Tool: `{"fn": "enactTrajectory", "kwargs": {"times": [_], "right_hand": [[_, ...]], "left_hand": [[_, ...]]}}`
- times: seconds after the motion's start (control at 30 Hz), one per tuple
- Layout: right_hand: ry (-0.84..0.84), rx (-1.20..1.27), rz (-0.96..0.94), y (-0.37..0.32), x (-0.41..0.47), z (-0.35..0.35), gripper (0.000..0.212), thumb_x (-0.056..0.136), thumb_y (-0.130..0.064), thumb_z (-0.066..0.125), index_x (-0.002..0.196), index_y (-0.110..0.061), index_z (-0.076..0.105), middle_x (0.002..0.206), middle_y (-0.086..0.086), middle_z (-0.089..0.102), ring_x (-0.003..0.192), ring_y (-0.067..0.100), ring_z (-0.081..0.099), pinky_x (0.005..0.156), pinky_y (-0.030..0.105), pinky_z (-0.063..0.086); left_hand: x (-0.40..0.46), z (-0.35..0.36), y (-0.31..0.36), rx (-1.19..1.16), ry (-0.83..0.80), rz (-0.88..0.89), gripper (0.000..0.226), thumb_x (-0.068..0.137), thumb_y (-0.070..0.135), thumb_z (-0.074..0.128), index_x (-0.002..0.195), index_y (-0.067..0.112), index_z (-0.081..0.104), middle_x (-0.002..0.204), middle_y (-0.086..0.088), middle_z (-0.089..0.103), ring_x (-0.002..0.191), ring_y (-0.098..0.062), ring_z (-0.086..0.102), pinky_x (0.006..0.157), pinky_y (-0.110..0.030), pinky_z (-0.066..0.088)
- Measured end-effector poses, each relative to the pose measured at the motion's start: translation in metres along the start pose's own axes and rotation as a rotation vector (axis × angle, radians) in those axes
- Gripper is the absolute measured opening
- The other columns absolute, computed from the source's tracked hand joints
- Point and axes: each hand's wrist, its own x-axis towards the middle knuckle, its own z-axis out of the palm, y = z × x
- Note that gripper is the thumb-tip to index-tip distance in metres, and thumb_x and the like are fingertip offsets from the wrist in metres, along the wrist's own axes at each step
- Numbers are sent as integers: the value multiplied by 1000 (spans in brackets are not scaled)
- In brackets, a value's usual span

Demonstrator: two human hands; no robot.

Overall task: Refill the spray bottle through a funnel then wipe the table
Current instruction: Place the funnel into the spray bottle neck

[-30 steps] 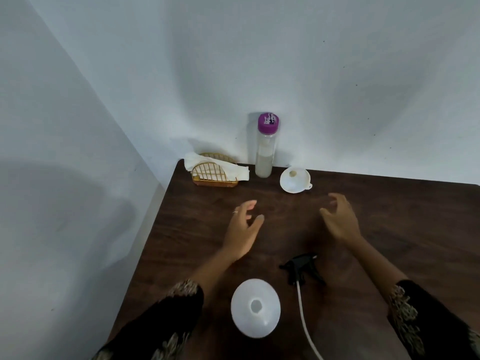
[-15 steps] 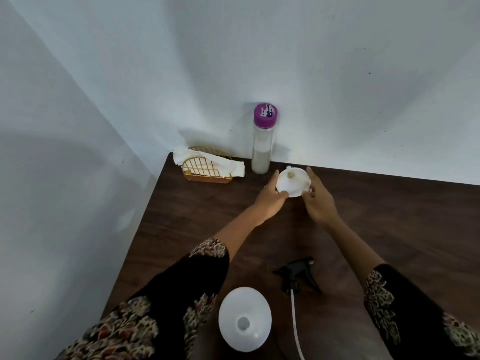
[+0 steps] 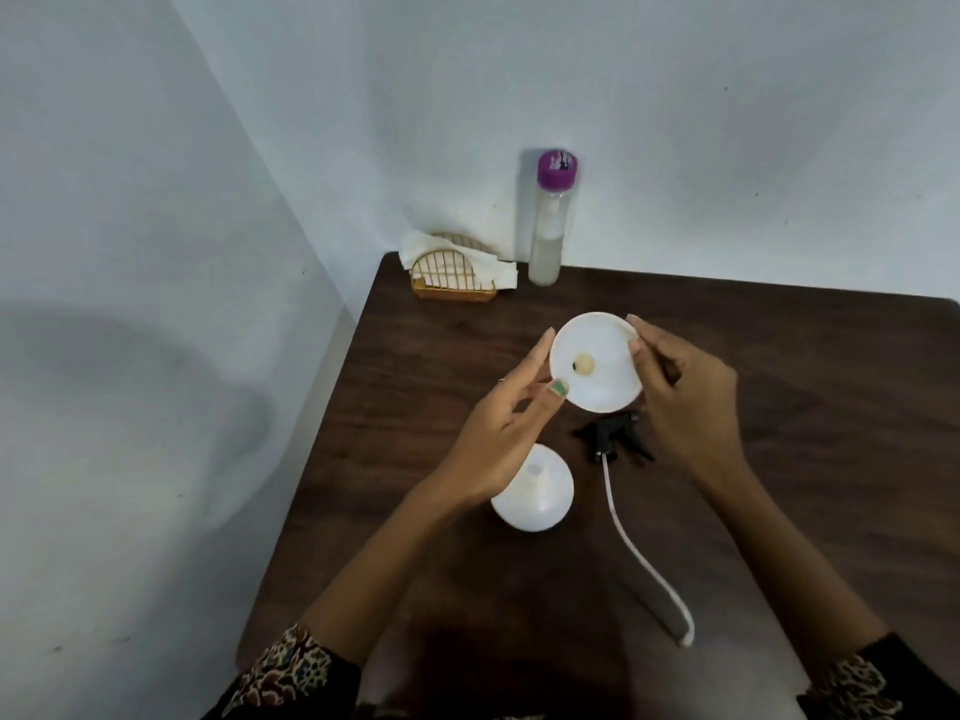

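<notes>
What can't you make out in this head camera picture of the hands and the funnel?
- Funnel spout: hidden beneath its own bowl, head view.
- Spray bottle body: seen from above, and the left hand covers part; fill level unknown.
- Spray head: the right hand partly covers it.
- Tall bottle's purple cap: print too small to read.

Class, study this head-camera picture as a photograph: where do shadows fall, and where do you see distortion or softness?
Head view: a broad soft shadow lies on the left wall; the tall bottle casts a faint shadow on the wall to its left. Wide-angle distortion bends the table edges. The funnel, held by the left hand and right hand, looks pale and somewhat washed out, and the image is slightly soft overall.
</notes>
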Motion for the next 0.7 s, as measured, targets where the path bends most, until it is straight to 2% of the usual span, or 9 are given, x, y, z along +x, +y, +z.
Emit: {"fn": "enactTrajectory", "kwargs": {"times": [0.13,0.27,0.43,0.57,0.63,0.7], "right_hand": [[33,-6,34,-19,-24,-15,27,93,-13,55,118,-9,65,109,-13,59,105,-8,52,82,-5,38],[4,-28,44,-28,-43,-23,26,91,-11,56,115,-9,67,105,-13,60,97,-2,59,77,-4,41],[-72,-28,75,-31,-55,-18,26,91,-10,56,115,-10,67,104,-8,65,94,2,60,67,-2,45],[-110,-22,74,-32,-60,-9,28,91,-10,56,117,-10,65,110,1,69,88,5,60,57,0,47],[-101,-40,69,-33,-62,-4,28,91,-9,56,117,-8,65,111,5,69,86,5,59,59,-3,43],[-94,-53,75,-35,-63,-1,28,91,-8,56,117,-6,64,113,7,69,92,3,56,63,-7,39]], "left_hand": [[-35,5,-27,17,59,-8,48,92,40,53,137,43,37,136,15,48,124,2,46,101,-22,40],[-52,14,-57,125,75,-51,54,85,37,65,133,44,40,137,21,47,126,-1,42,105,-27,36],[-48,22,-70,170,215,-38,47,81,45,61,126,32,54,128,16,54,116,-6,50,101,-35,45],[-45,25,-76,194,290,-29,37,84,39,65,118,25,62,120,12,62,108,-8,56,94,-33,50],[-44,25,-80,222,313,-27,39,83,41,65,117,22,64,122,5,64,108,-12,59,91,-31,51],[-43,24,-84,245,330,-23,38,85,39,64,117,18,65,121,2,65,108,-14,60,91,-31,52]]}}
